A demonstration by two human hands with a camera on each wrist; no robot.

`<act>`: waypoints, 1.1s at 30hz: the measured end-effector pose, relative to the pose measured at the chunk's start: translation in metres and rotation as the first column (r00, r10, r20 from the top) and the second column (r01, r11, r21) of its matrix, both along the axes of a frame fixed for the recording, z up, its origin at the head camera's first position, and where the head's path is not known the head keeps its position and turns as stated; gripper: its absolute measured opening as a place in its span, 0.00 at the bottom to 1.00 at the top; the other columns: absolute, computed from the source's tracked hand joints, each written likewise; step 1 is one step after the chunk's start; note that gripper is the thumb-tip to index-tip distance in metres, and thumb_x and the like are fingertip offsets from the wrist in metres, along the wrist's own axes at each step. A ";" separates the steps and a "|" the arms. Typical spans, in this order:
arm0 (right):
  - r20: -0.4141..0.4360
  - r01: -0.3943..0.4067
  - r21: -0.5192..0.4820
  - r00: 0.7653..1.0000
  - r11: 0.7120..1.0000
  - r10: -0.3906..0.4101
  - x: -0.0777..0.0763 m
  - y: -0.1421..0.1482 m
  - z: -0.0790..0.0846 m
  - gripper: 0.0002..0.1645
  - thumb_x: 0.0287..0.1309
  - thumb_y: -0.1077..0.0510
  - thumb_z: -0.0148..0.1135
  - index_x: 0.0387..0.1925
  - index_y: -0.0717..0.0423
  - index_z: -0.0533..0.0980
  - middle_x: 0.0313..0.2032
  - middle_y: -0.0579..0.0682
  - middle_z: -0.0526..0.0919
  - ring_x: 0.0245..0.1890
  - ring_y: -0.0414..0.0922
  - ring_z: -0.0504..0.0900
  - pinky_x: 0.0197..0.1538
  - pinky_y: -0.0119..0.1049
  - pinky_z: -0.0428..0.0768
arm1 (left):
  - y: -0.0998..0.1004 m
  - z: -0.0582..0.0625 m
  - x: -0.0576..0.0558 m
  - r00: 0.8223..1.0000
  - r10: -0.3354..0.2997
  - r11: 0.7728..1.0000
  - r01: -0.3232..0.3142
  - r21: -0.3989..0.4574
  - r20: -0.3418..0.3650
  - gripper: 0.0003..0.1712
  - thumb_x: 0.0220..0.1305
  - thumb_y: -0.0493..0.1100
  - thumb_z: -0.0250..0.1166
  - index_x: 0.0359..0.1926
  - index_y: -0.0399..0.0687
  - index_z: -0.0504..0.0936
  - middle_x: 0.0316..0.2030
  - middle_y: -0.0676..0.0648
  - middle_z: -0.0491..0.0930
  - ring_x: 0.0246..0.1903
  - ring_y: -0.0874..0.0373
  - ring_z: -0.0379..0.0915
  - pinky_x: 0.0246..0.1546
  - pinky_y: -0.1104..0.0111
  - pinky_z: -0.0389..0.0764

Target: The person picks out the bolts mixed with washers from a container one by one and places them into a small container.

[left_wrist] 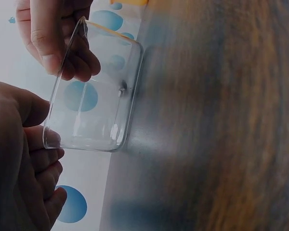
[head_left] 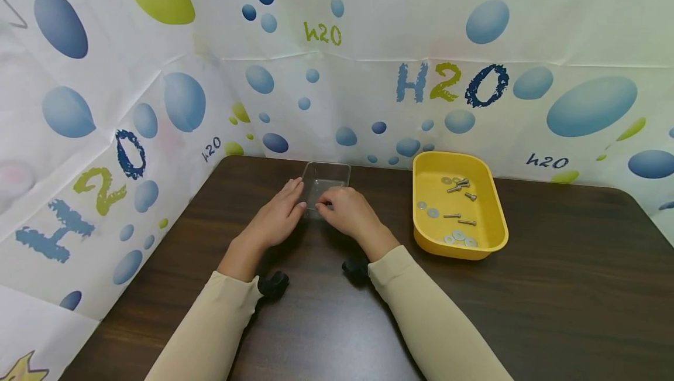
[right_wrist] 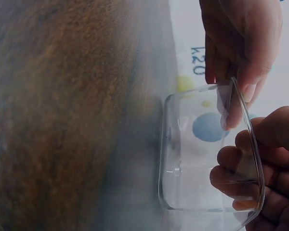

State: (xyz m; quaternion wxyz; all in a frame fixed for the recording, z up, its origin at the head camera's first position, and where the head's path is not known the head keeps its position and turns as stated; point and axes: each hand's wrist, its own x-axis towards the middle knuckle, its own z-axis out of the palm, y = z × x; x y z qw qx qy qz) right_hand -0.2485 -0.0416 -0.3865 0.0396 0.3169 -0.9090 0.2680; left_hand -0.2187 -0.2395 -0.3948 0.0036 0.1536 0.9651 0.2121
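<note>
A clear plastic box (head_left: 327, 171) stands at the back of the table. My left hand (head_left: 279, 214) lies along its left side, fingers stretched along the wall and thumb at the near corner, gripping that corner. My right hand (head_left: 347, 210) bends over the near right part of the rim. Through the clear wall its curled fingers (right_wrist: 231, 161) show inside the box; I cannot tell whether they pinch anything. On the box floor, the left wrist view shows a small shiny thing (left_wrist: 122, 87).
To the right stands a yellow tray (head_left: 497, 217), holding loose screws (head_left: 466, 222) and flat washers (head_left: 459, 234). A white sheet (head_left: 363, 35) printed with blue drops hangs along the back and left of the dark wooden table (head_left: 558, 287).
</note>
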 end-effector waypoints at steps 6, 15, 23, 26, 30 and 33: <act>-0.016 -0.007 -0.007 1.000 1.000 0.007 0.001 0.000 -0.001 0.12 0.66 0.53 0.61 0.43 0.53 0.86 0.40 0.49 0.88 0.42 0.45 0.85 0.50 0.40 0.83 | 0.001 0.001 0.000 1.000 -0.002 1.000 0.002 0.000 -0.005 0.34 0.78 0.50 0.43 0.76 0.38 0.51 0.77 0.40 0.47 0.77 0.47 0.39 0.74 0.49 0.50; -0.028 -0.006 -0.011 1.000 1.000 0.006 0.000 0.001 -0.001 0.12 0.66 0.53 0.61 0.43 0.53 0.86 0.39 0.48 0.88 0.41 0.44 0.85 0.49 0.40 0.83 | 0.000 0.000 0.000 1.000 -0.002 1.000 0.002 0.005 -0.002 0.34 0.78 0.50 0.43 0.76 0.38 0.51 0.78 0.41 0.47 0.77 0.47 0.38 0.74 0.49 0.50; -0.025 -0.034 -0.034 0.999 0.999 0.033 0.001 0.005 -0.002 0.14 0.66 0.55 0.61 0.47 0.56 0.85 0.45 0.50 0.87 0.48 0.47 0.84 0.56 0.43 0.80 | 0.001 -0.002 0.000 1.000 -0.010 1.000 0.010 0.010 -0.013 0.34 0.77 0.49 0.44 0.76 0.38 0.52 0.77 0.41 0.47 0.77 0.45 0.40 0.74 0.49 0.50; -0.022 -0.029 -0.037 0.999 0.999 0.028 0.002 0.007 -0.001 0.15 0.65 0.55 0.61 0.49 0.56 0.84 0.48 0.51 0.86 0.51 0.47 0.84 0.58 0.43 0.79 | 0.002 -0.003 -0.001 1.000 -0.015 1.000 0.015 0.008 -0.021 0.34 0.77 0.49 0.44 0.76 0.38 0.53 0.77 0.41 0.48 0.77 0.45 0.40 0.74 0.49 0.51; -0.023 -0.035 -0.035 0.999 0.999 0.035 0.005 0.010 0.004 0.16 0.65 0.54 0.63 0.51 0.55 0.83 0.51 0.51 0.86 0.53 0.47 0.83 0.60 0.43 0.78 | 0.001 -0.001 0.000 1.000 -0.010 1.000 0.010 0.010 -0.018 0.34 0.77 0.50 0.44 0.76 0.38 0.53 0.77 0.42 0.48 0.77 0.46 0.40 0.74 0.49 0.50; -0.029 -0.052 -0.043 0.998 0.998 0.050 0.007 0.012 0.010 0.17 0.65 0.53 0.63 0.52 0.55 0.82 0.52 0.50 0.85 0.54 0.46 0.82 0.61 0.42 0.78 | 0.000 0.001 0.000 1.000 -0.002 1.000 0.003 0.012 -0.017 0.34 0.77 0.50 0.45 0.76 0.39 0.53 0.77 0.42 0.49 0.77 0.47 0.39 0.74 0.48 0.51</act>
